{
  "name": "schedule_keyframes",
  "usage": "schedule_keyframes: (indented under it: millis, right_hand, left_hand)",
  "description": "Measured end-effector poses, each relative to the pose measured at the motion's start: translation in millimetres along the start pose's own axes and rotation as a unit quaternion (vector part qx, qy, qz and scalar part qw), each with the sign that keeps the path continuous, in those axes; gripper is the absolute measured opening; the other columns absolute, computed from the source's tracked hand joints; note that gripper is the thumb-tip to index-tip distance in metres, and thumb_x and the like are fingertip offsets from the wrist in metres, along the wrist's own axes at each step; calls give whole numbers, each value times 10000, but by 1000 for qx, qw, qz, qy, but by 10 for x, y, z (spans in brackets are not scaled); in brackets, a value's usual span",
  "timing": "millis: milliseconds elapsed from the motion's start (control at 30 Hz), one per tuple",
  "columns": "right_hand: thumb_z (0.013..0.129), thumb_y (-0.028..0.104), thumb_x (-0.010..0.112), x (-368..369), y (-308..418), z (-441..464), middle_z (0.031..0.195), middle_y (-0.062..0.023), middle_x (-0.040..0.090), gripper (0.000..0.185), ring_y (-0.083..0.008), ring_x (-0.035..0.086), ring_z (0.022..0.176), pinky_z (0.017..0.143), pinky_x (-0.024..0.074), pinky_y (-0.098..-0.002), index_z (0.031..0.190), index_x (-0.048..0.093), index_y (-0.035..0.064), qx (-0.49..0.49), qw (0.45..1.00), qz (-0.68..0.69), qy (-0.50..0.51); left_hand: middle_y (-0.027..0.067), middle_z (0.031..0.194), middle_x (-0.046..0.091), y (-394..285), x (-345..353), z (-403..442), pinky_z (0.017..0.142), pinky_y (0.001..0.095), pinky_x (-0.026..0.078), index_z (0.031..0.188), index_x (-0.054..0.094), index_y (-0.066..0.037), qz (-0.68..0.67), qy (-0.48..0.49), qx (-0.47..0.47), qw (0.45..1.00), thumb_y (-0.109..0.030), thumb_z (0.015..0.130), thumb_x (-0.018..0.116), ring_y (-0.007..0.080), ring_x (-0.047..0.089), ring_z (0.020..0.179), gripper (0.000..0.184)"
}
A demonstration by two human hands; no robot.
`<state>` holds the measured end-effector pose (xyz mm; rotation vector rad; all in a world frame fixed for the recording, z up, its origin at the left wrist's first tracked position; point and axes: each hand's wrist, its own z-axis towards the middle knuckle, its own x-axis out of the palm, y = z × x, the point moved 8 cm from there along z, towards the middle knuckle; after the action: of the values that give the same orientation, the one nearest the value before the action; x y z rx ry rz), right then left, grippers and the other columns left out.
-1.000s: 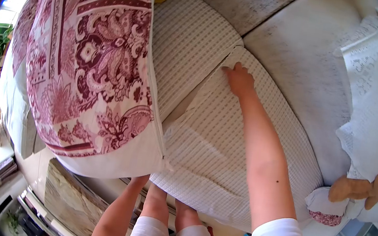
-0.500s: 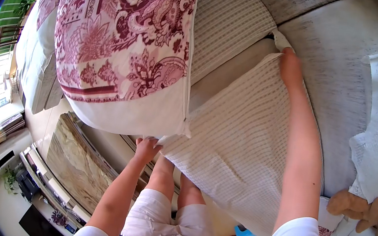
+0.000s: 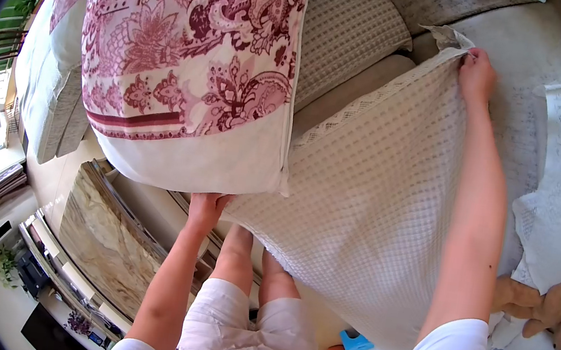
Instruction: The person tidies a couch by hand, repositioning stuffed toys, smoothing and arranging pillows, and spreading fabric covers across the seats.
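Note:
A cream checked cover (image 3: 371, 187) hangs lifted off the grey sofa seat (image 3: 352, 89), its lace edge slanting up to the right. My right hand (image 3: 476, 75) is closed on its upper right corner. My left hand (image 3: 206, 209) is closed at the cover's near left corner, just under a large cushion (image 3: 193, 85) with a red and white paisley pattern; its fingertips are partly hidden. Left of the lifted cover, a second checked cover (image 3: 349, 28) lies on the neighbouring seat.
A white lace cloth (image 3: 556, 183) drapes the sofa at the right, above a brown plush toy (image 3: 557, 310). A marble-topped table (image 3: 109, 237) stands at the lower left. Behind it is a shelf unit (image 3: 69, 275). A blue object (image 3: 355, 341) lies low, right of my legs.
My right hand has taken hold of the cover's corner and moved up and right, lifting the cover and baring more grey seat. My left hand now shows beneath the paisley cushion's edge.

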<state>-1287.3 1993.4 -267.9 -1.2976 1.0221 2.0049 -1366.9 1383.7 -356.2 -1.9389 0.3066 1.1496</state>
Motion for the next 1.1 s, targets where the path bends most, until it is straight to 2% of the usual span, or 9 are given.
schedule_keyframes:
  millis: [100, 233, 300, 433, 633, 700, 833, 900, 1100]
  right_hand:
    - [860, 232, 603, 535, -229, -126, 898, -145, 685, 218, -325, 643, 870, 761, 486, -407, 1009, 651, 80, 69, 996, 17, 51]
    - [909, 262, 569, 1008, -194, -403, 979, -122, 677, 243, -285, 633, 904, 763, 486, -400, 1055, 644, 82, 159, 978, 2, 136]
    - [918, 266, 560, 1239, -243, -485, 988, -121, 674, 245, -281, 629, 912, 764, 486, -401, 1061, 639, 84, 153, 976, 15, 153]
    - [928, 247, 548, 1631, -407, -560, 1011, -114, 668, 247, -279, 621, 931, 784, 485, -398, 1104, 618, 89, 171, 964, 85, 184]
    - [924, 149, 501, 1597, -132, -715, 1109, -168, 626, 277, -327, 597, 1010, 852, 473, -412, 1172, 561, 42, 65, 972, 56, 219]
    - [918, 111, 484, 1581, 10, -747, 1250, -226, 545, 408, -370, 543, 1123, 946, 431, -425, 1316, 452, 27, 32, 967, 58, 245]
    - [916, 68, 462, 1584, 101, -936, 1469, -236, 296, 653, -341, 335, 1342, 1096, 283, -385, 1482, 135, 47, 5, 940, 160, 302]
    - [894, 49, 478, 1418, 165, -1053, 1452, -242, 318, 634, -353, 309, 1351, 1117, 249, -372, 1464, 201, 35, -21, 950, 200, 239]
    - [891, 28, 480, 828, -130, -1730, 1397, -233, 388, 509, -374, 372, 1290, 1093, 290, -388, 1384, 356, 25, -3, 951, 203, 233]
  left_hand:
    - [193, 1048, 626, 585, 342, -125, 899, 457, 414, 1077, 613, -16, -61, 35, -105, 992, -130, 805, 662, 406, 562, 963, 299]
    - [195, 1078, 620, 998, 528, -220, 900, 432, 427, 1158, 578, -24, 8, -6, -96, 995, -136, 841, 616, 392, 558, 1003, 339]
    - [187, 1134, 604, 1192, 562, -284, 920, 416, 421, 1195, 559, -29, -99, 34, -230, 968, -181, 882, 570, 350, 545, 1065, 348]
    - [141, 1197, 581, 1165, 452, -218, 938, 396, 421, 1182, 562, -31, -86, 0, -177, 980, -217, 908, 544, 292, 528, 1111, 332]
    - [150, 1268, 539, 1217, 657, -266, 984, 391, 381, 1252, 524, -26, -109, 38, -218, 969, -282, 903, 559, 294, 485, 1172, 434]
    - [133, 1278, 525, 1447, 990, -405, 972, 398, 408, 1242, 519, -47, -88, 42, -202, 974, -228, 900, 566, 281, 493, 1164, 389]
    - [207, 1305, 490, 469, 789, -28, 1009, 445, 361, 1305, 476, -39, 10, 167, -188, 968, -200, 851, 591, 374, 451, 1209, 495]
    - [238, 1305, 468, 99, 887, -54, 1024, 525, 312, 1353, 417, -42, 105, 100, -55, 988, -177, 792, 639, 426, 395, 1241, 618]
    - [232, 1323, 414, -1092, 1063, 342, 1024, 569, 269, 1389, 340, -20, 47, 126, 29, 990, -145, 768, 660, 439, 327, 1268, 710]
